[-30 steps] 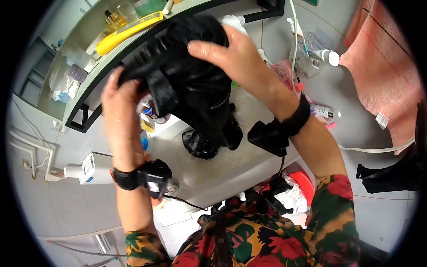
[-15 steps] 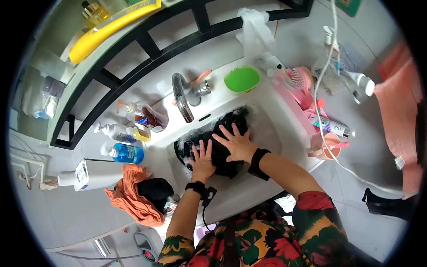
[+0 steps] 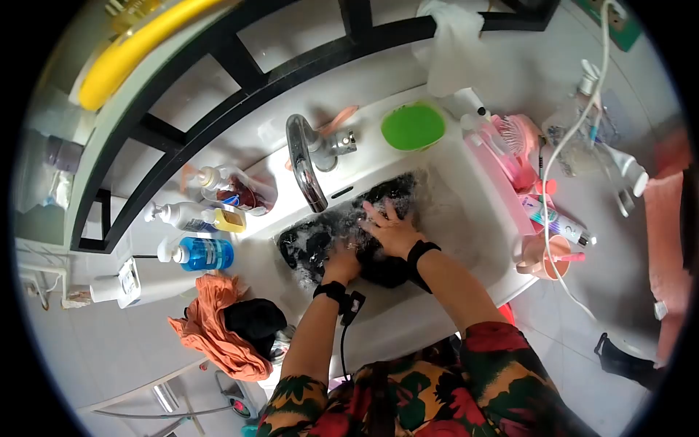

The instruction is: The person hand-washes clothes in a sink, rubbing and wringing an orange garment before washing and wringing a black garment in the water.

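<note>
Black wet cloth [image 3: 309,244] lies in the water of a white sink [image 3: 473,255], with foam and splashes over it. My right hand [image 3: 395,231] presses on the cloth with its fingers spread. To its left, my left hand [image 3: 342,264] pushes flat into the same cloth; foamy water partly covers and blurs its fingertips. Both wrists wear black bands. Above the sink's far edge curves a chrome faucet [image 3: 307,164]; no stream shows from its spout.
A green soap dish [image 3: 413,126] sits on the back rim. Pump bottles, one with blue liquid [image 3: 207,253], stand at left. An orange garment [image 3: 211,331] and black cloth lie at the left corner. At right are a pink hairbrush [image 3: 515,138], tubes and a pink cup [image 3: 535,258].
Both hands have pushed down into the black cloth, and the left has sunk deeper into the water. More splashing covers the cloth. The view has shifted slightly.
</note>
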{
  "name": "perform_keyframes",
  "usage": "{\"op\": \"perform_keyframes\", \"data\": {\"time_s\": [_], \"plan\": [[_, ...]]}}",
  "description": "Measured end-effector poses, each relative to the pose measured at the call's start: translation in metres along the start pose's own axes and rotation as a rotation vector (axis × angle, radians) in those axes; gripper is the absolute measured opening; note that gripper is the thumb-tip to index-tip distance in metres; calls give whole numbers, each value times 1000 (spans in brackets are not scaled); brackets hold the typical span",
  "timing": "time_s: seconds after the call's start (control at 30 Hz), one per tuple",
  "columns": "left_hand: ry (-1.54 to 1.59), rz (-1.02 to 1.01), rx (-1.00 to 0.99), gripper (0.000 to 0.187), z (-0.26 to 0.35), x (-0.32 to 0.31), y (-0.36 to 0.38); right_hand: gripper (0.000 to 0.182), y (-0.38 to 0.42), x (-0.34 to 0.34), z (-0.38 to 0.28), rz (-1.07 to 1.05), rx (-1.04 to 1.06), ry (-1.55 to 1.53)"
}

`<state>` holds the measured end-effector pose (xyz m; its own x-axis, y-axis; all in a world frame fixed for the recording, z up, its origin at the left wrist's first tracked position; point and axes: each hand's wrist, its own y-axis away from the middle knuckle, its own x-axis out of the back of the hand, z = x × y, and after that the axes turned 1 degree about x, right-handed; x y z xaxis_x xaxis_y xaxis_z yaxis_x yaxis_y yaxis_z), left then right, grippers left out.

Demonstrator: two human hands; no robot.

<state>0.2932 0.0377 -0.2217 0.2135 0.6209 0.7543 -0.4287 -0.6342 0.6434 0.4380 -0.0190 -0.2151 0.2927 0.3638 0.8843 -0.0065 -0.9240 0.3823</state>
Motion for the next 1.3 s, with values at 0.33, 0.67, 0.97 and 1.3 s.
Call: {"op": "perform_keyframes", "data": {"time_s": [0.33,0.67,0.97,1.3], "plan": [[677,321,-274,69,-7,23,57,24,37,51,-17,487,-37,-502],[1454,260,-558,40,16,83,115,36,78,119,-56,742,385,-754],[1518,616,-652,37,1,205,204,108,88,104,-16,346,402,-1114],[1462,938,-949,31,-40,303,302,98,23,53,-66,5,492,-1089]]}}
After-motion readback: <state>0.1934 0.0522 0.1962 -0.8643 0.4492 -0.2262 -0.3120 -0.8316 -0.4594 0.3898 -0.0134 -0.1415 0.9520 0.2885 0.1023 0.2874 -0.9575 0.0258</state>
